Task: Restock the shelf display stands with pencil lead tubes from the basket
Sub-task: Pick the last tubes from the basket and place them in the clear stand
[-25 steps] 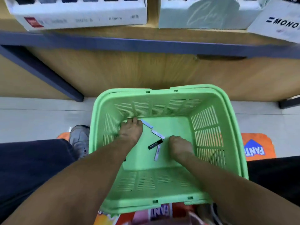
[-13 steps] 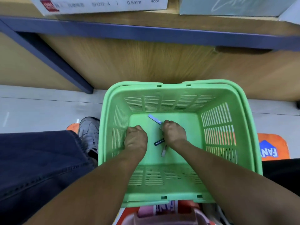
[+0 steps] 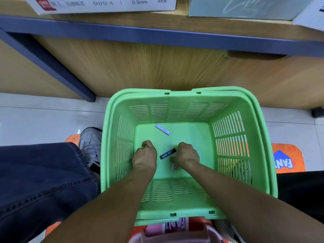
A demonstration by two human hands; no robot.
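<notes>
A green plastic basket (image 3: 263,155) stands on the floor in front of me, with both my hands inside it. My left hand (image 3: 144,156) is curled into a fist on the basket floor, and nothing shows in it. My right hand (image 3: 186,155) is curled too, its fingers closed round a white pencil lead tube that is mostly hidden. A black tube (image 3: 167,153) lies between my hands. Another pale tube (image 3: 173,166) sticks out from under my right hand. A light blue tube (image 3: 162,129) lies apart near the far wall.
A wooden shelf with a blue edge (image 3: 157,37) runs above the basket and carries white display boxes (image 3: 105,4). My jeans leg (image 3: 43,181) and grey shoe (image 3: 91,144) are to the left. Orange packaging (image 3: 287,158) lies to the right.
My left hand drew back from the far left wall and closed into a fist. My right hand reached to the white tube and pulled back, and that tube no longer lies on the basket floor.
</notes>
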